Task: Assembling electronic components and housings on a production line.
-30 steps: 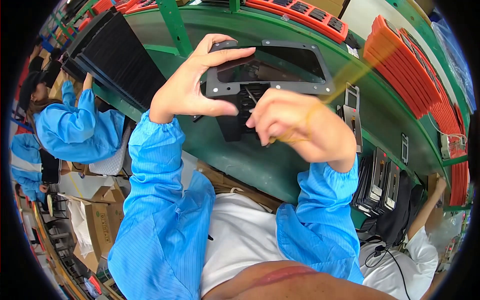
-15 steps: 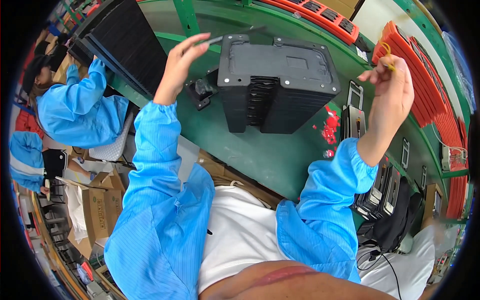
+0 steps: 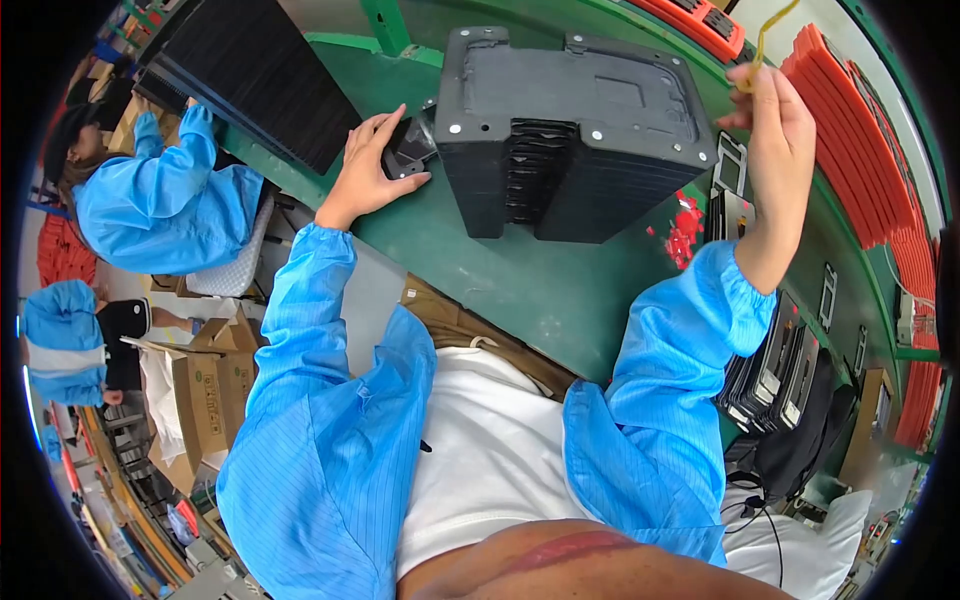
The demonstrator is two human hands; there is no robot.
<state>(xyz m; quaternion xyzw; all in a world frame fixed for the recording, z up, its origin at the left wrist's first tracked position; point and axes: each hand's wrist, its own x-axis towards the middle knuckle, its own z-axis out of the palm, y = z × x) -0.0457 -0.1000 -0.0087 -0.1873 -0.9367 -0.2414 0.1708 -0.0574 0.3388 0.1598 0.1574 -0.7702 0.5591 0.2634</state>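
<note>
Green worktop (image 3: 520, 300) lies below a thin, curving yellow band (image 3: 761, 42).

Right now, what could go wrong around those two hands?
The right hand holds a yellow band, which might snag or slip. Its sleeve could scatter the loose red bits. The left hand, close to the small dark part, might knock it.

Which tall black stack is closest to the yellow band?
The middle black stack, with pale dots on top. The other black stack stands far left, farther from the yellow band.
</note>
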